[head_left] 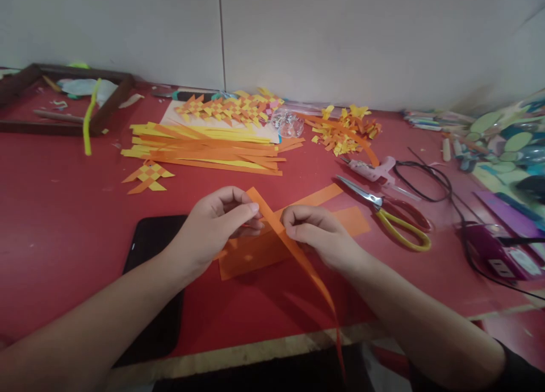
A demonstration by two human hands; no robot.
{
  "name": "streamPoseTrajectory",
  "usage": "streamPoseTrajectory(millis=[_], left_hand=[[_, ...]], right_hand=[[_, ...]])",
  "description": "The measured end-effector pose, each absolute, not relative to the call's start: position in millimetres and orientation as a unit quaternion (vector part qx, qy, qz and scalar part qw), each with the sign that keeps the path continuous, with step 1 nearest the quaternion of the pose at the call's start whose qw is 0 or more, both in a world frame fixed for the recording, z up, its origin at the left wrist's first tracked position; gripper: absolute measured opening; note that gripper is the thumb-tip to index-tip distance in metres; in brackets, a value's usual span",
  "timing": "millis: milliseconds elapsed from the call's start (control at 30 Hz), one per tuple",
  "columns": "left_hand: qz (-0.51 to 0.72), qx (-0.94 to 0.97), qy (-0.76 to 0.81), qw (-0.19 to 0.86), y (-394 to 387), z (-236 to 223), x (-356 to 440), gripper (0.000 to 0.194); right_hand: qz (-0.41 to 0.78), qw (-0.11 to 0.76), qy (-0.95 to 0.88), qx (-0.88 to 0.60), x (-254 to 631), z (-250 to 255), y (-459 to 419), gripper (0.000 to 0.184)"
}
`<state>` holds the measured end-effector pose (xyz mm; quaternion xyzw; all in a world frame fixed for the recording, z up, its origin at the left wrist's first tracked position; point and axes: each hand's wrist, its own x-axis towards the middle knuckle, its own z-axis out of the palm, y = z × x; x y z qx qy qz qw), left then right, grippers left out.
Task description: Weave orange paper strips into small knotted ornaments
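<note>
Between my hands runs a long orange paper strip (293, 250), its lower end hanging past the table's front edge. My left hand (232, 213) pinches its upper end between thumb and fingers. My right hand (309, 227) is closed on the strip a little lower down. Beneath both hands lie wider orange paper pieces (251, 261), partly covered by the fingers. Further back, a pile of orange and yellow paper strips (204, 147) spreads out. A woven paper fish (149, 176) in orange and yellow lies to the left.
Scissors (383, 207) and a pink glue gun (370, 169) with a black cord lie to the right. A dark phone (149, 284) rests under my left forearm. More woven fish (225, 109), paper scraps (347, 130) and a wooden frame (114, 105) stand by the wall.
</note>
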<state>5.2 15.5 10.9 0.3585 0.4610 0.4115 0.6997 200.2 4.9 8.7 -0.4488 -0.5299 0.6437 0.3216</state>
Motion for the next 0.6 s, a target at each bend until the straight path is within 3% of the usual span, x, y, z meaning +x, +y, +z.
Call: streamPoseTrajectory(millis=[233,433,600], left_hand=[[0.327,0.393,0.426,0.746,12.4,11.0,4.9,0.015],[0.344,0.394,0.442,0.729,13.6,9.1,3.7,0.016],[0.302,0.458,0.456,0.701,12.0,10.5,2.8,0.015]], right_hand=[[0.630,0.356,-0.523,-0.450,195.7,8.1,5.7,0.014],[0.646,0.334,-0.522,-0.446,198.8,9.3,4.5,0.013],[0.630,0.373,-0.517,-0.442,197.3,6.6,4.7,0.011]])
